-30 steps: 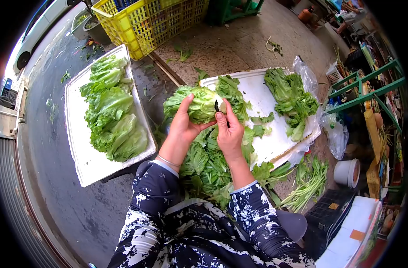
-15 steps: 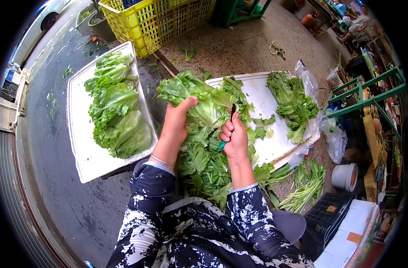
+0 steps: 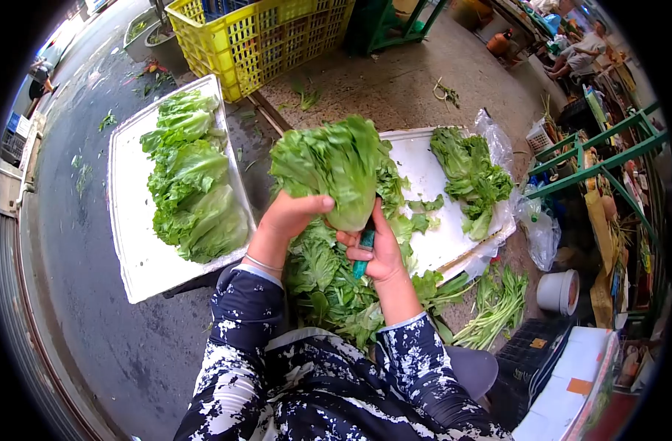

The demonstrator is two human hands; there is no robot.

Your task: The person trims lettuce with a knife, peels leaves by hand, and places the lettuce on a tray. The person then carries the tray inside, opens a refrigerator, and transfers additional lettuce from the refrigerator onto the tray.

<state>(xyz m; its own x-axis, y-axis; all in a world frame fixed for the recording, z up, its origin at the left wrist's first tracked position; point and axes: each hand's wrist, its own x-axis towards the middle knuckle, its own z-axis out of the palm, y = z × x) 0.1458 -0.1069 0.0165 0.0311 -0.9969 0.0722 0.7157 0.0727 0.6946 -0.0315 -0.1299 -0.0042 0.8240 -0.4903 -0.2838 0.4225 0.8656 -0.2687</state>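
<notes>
Now | lettuce head [image 3: 334, 167] | bright green, ruffled leaves [image 3: 306, 154] | paler base [image 3: 349, 218]

Green handle [image 3: 361, 267] partly behind fingers [image 3: 359, 254]

Left fingers [image 3: 316, 205] hold lettuce [image 3: 329, 163]; right fingers [image 3: 356, 254] grip teal handle [image 3: 366, 240].
</notes>
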